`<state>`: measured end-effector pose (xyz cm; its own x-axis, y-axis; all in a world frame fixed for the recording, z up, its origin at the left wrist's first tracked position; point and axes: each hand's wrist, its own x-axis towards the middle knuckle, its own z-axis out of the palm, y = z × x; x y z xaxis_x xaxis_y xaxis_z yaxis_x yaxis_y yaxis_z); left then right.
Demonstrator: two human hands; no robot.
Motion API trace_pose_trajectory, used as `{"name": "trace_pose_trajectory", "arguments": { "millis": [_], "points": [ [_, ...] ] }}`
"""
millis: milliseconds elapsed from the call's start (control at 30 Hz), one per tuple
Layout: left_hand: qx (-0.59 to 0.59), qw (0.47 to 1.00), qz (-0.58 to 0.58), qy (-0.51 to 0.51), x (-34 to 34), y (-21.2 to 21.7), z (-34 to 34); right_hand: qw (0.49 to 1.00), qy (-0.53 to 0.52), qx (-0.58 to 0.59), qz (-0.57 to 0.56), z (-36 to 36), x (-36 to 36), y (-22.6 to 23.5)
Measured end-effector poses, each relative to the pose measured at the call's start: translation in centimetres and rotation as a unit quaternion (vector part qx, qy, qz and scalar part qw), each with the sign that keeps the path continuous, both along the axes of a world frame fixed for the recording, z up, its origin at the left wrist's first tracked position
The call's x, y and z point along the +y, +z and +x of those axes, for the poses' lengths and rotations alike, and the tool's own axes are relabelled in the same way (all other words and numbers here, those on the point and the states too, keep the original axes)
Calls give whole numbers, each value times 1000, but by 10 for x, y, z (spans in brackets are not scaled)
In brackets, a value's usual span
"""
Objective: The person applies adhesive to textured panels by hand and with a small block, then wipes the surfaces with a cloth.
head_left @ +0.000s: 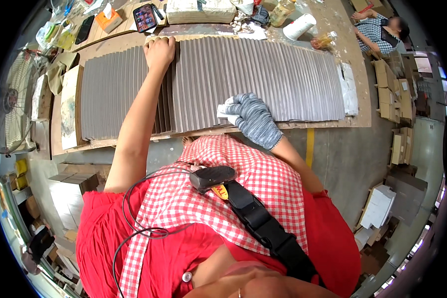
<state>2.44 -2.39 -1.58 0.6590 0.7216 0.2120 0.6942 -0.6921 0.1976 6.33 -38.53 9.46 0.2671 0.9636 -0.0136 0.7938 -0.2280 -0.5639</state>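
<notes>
My left fingers (171, 43): curled over far edge of sheets (263, 74), can't tell if clamped | my right fingers (240, 99): gloved, clamped on white pad (222, 111) | phone (145, 19): just beyond left fingers

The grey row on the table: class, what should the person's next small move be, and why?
Probably a light stroke of the gloved right hand along the grey row: that hand holds a small white object over the row's near side, while the bare left hand is at its far edge, where it could steady it. Whether the white object touches the row is unclear.
</notes>
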Motion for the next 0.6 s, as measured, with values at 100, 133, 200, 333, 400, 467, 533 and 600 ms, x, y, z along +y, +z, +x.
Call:
{"name": "trace_pose_trajectory", "arguments": {
  "millis": [100,133,200,333,400,467,533,600],
  "points": [
    [-29,999,11,8,1,-1,-1,999,33,2,-43,-6,-6,-16],
    [-22,1000,11,3,0,-3,-2,993,53,-43,-101,-6,-11,-3],
    [-8,1000,11,-7,5,-6,-6,986,86,91,-108,1,-11,0],
    [-7,1000,26,-14,6,-7,-3,997,50,0,-65,-8,1,-1],
    [-14,1000,15,-3,3,-7,-2,996,58,26,-65,-13,17,-4],
    [-18,1000,13,-4,2,-4,0,997,69,-26,-30,-19,24,-25],
    [-17,1000,19,-5,0,-5,-3,995,102,0,7,-13,30,-32],
    [-23,999,23,-4,0,-4,-4,996,76,-26,43,-7,39,-29]
  ]
}}
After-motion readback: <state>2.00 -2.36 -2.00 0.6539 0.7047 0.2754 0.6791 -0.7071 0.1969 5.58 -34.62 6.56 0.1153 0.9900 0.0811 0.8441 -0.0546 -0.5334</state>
